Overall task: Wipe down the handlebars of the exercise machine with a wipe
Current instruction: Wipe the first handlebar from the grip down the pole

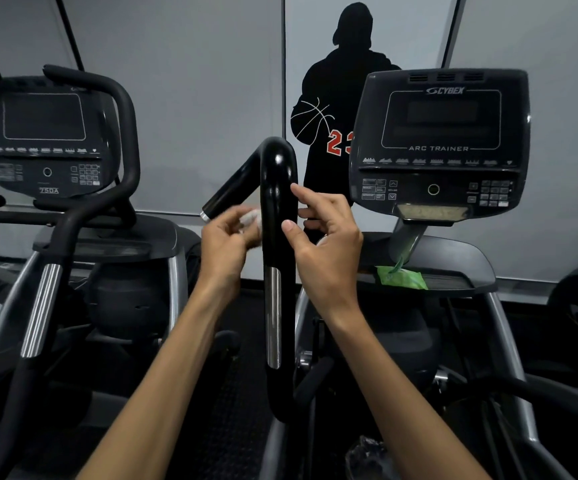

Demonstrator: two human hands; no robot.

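A black handlebar [278,188] of the Arc Trainer rises in the middle of the view, bends over at the top and has a silver grip strip [273,317] lower down. My left hand [226,242] pinches a crumpled white wipe [251,220] just left of the bar, the wipe touching or nearly touching it. My right hand [325,237] hovers at the bar's right side with fingers loosely spread, thumb close to the bar, holding nothing.
The Arc Trainer console [440,140] stands to the right, with a green wipe packet [401,277] on the tray below it. A second machine with console [45,133] and silver-grip handlebar [39,306] stands at the left. A grey wall is behind.
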